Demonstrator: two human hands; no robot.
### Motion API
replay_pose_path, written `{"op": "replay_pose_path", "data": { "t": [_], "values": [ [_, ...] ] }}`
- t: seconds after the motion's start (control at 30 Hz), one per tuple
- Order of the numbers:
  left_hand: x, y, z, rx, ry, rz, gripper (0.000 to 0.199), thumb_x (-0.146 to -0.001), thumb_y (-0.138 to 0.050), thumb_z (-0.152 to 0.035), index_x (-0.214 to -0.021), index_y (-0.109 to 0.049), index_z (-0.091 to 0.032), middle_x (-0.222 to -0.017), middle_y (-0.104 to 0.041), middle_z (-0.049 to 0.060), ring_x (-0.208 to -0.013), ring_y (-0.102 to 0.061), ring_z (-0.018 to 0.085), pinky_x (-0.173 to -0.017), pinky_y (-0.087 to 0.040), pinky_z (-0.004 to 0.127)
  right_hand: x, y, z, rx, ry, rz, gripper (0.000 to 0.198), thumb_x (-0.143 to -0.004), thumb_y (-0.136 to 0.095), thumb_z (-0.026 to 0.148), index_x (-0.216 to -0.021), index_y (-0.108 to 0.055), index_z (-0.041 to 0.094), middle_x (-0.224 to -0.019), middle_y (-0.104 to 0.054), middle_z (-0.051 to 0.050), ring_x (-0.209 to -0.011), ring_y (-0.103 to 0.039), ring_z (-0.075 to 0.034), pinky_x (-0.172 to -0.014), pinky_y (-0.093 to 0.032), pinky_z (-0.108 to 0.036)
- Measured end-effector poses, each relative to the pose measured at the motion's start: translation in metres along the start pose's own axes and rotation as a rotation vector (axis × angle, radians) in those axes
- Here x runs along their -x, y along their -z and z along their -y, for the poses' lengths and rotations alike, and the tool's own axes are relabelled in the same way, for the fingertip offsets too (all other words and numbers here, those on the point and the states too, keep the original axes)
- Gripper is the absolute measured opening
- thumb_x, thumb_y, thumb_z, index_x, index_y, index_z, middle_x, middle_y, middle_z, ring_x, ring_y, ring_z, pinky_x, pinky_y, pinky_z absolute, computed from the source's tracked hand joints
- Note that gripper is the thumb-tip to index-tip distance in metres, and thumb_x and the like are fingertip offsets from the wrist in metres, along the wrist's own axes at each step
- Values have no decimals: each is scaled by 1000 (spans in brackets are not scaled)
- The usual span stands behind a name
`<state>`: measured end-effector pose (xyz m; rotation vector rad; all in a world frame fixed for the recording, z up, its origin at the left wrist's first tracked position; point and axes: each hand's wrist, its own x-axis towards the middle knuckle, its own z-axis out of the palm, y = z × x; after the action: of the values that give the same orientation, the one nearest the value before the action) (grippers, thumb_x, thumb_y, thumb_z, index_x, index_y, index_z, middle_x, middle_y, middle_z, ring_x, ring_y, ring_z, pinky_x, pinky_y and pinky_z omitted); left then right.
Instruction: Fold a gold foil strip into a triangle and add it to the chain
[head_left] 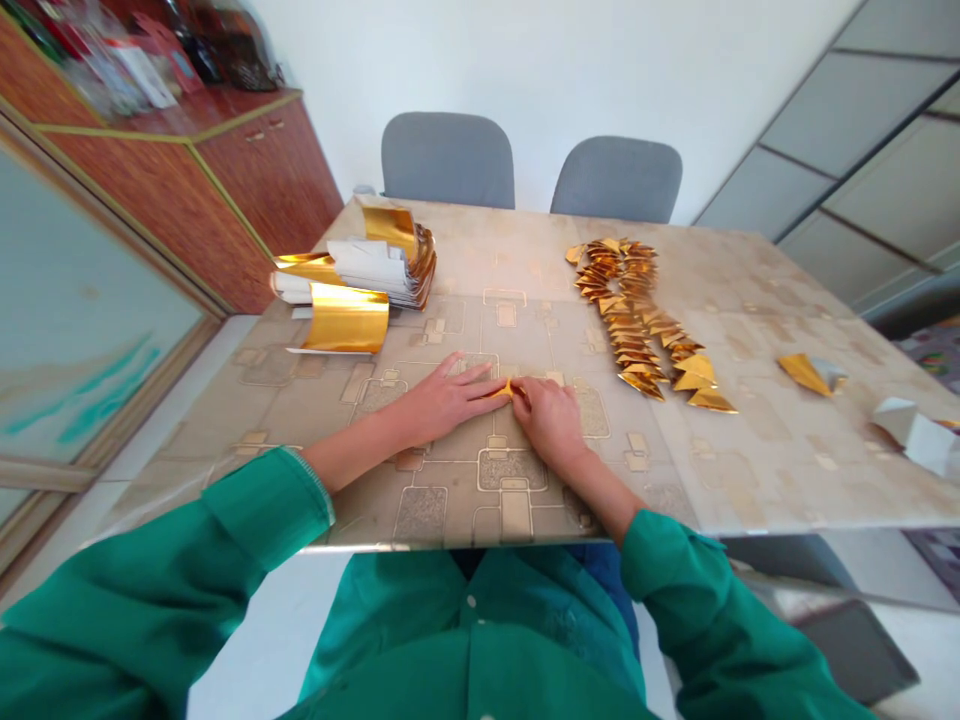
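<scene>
Head view: left hand (448, 400) flat, right hand (550, 418) pinching, both pressing gold fold (508, 390) on desk (750, 470); uneven pressure risks a skewed crease.

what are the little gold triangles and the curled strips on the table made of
Folded triangles: apparently thin metallic gold paper or foil, mirror-shiny, holding sharp creases. Curled strips: seemingly the same sheet, glossy gold on one face, matt white on the other, which suggests foil-coated paper.

Bright, even daylight fills the room. The glossy table (750, 470) throws soft glare, and the gold foil sheets (349, 318) shine hard. Shadows are faint. Wide-angle distortion bends the edges, where the cabinet (225, 170) blurs slightly.
</scene>
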<state>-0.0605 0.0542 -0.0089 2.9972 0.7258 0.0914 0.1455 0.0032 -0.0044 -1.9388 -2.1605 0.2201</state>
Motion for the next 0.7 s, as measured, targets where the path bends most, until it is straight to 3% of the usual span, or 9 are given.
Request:
{"op": "replay_pose_path", "data": {
  "t": [0.2, 0.37, 0.47, 0.6, 0.7],
  "values": [
    [17, -5, 7, 21, 32, -1, 66, -93, -41, -4, -150, -37, -35, -153, -46, 3, -149, -28, 20, -121, -8, 55, 0, -3, 0, 5, 9, -16, 23, -96, -49, 21, -111, -66, 21, -105, -74, -8, -100, -65, -24, -79, -36, -35],
    [21, -5, 2, 38, 73, 8, 68, -92, -37, -2, -153, -33, -33, -155, -43, 4, -149, -28, 20, -121, -10, 54, -3, -10, 6, 39, -60, -85, 24, -96, -54, 39, -105, -63, 20, -92, -73, -8, -90, -66, -25, -79, -36, -36],
    [22, -7, 2, 40, 83, 4, 69, -91, -37, -2, -153, -33, -33, -155, -42, 3, -149, -28, 21, -120, -9, 54, -5, -6, 5, 4, -86, -61, 23, -96, -56, 40, -106, -62, 21, -92, -73, -7, -90, -66, -24, -78, -35, -35],
    [20, -5, 0, 15, 92, -19, 64, -93, -39, -3, -149, -40, -34, -152, -47, 2, -148, -30, 22, -120, -10, 55, -4, 3, -1, -66, -107, 30, 18, -96, -55, 33, -110, -61, 22, -94, -74, -6, -90, -66, -23, -75, -35, -33],
    [8, 0, -5, -22, 74, -83, 45, -97, -43, -10, -136, -56, -29, -141, -59, 3, -142, -41, 23, -120, -11, 56, -4, 5, 0, -49, -110, 34, 18, -97, -52, 30, -111, -61, 22, -96, -74, -6, -93, -66, -24, -76, -35, -33]
  ]
}}
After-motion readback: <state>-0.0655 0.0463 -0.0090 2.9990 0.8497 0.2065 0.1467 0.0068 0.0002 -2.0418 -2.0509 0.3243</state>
